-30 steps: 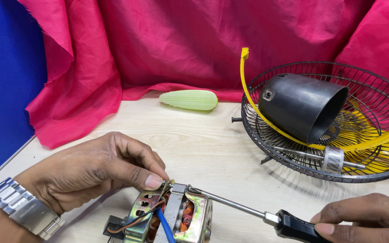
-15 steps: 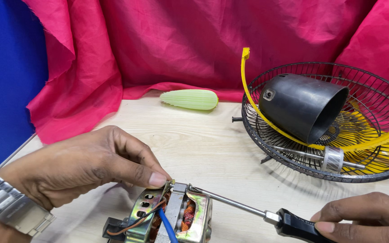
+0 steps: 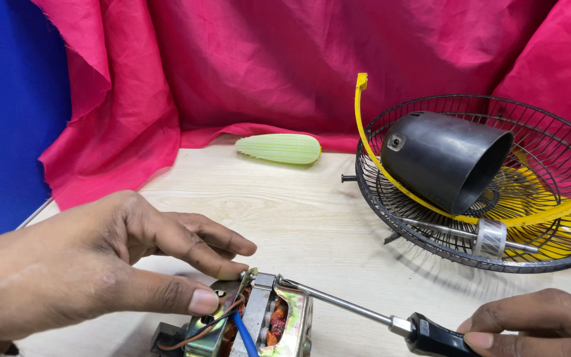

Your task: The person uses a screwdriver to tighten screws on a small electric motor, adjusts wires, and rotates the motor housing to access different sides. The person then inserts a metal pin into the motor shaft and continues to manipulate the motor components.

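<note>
While our left hand (image 3: pixel 94 264) is steadying the small electric motor (image 3: pixel 252 324) at the near edge of the wooden table (image 3: pixel 312 218), we are logging the items as follows. Motor: metal frame, copper windings showing, a blue wire and a brown wire running out of it; thumb and forefinger are pinching its upper left corner. Screwdriver (image 3: pixel 365 311): bare steel shaft, black handle; our right hand (image 3: pixel 536 324) is closing round the handle at the lower right, and the tip is sitting against the top of the motor frame, apparently at a fastener, though the screw head itself is too small to make out. The hands are working well apart, joined only through the tool and the motor.

We are judging the step in hand to be the working of a frame screw. The next move is calling for steady downward pressure along the shaft and a firm hold on the frame, so the tip is not slipping toward the wires.

Also lying on the table: a black wire fan guard (image 3: pixel 484 198) holding a black cone-shaped housing (image 3: pixel 444 158) and a yellow rim strip (image 3: pixel 371 145); a pale green ridged piece (image 3: pixel 279 148); pink cloth (image 3: pixel 299 59) behind.
</note>
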